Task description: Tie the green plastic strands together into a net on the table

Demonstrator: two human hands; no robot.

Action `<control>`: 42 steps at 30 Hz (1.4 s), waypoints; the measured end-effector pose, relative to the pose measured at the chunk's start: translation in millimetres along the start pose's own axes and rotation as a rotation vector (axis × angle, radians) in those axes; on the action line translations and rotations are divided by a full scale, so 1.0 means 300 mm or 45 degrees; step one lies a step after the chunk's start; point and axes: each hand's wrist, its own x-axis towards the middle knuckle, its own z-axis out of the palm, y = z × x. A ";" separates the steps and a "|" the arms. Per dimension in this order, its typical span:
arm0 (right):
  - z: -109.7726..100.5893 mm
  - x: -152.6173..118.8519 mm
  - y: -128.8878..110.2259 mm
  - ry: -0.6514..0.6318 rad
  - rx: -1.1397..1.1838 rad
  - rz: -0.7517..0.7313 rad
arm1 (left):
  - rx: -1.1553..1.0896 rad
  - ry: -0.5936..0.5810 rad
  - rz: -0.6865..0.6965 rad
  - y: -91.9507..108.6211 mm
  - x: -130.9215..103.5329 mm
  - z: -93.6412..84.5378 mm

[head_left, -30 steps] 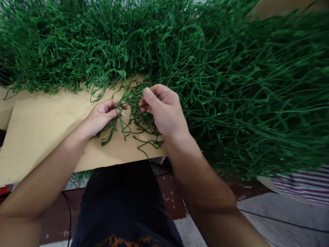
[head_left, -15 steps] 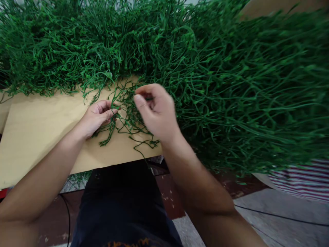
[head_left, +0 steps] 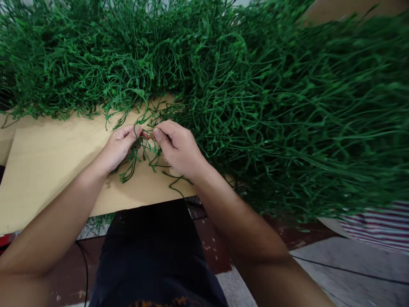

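Thin green stems hang from the pinched fingers of my left hand, over a tan board. Close on its right, my right hand is also pinched, thumb against forefinger, at the strands between the two hands. What exactly its fingertips hold is too small to make out. Loose stems lie on the board under and beside my right hand, one curling near the board's front edge.
A large heap of green artificial stems spans the back and right side. Brown cardboard shows at the top right, striped cloth at the lower right. A black cable crosses the floor.
My right hand has moved left and slightly down, from above the loose stems to beside my left hand, and its fingers have closed. My left hand has barely moved.
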 end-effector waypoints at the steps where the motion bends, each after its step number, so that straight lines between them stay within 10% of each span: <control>1: 0.003 -0.001 -0.003 0.002 0.013 -0.018 | -0.009 0.019 0.010 -0.001 0.002 -0.002; 24: -0.018 0.030 0.011 0.274 0.609 0.251 | 0.103 0.018 0.129 0.004 0.010 0.007; 32: 0.019 0.026 -0.029 0.110 1.039 0.338 | 0.005 0.020 0.000 0.007 0.009 -0.009; 42: 0.044 0.016 -0.028 -0.039 0.869 0.258 | -0.204 0.017 -0.109 0.022 0.010 -0.009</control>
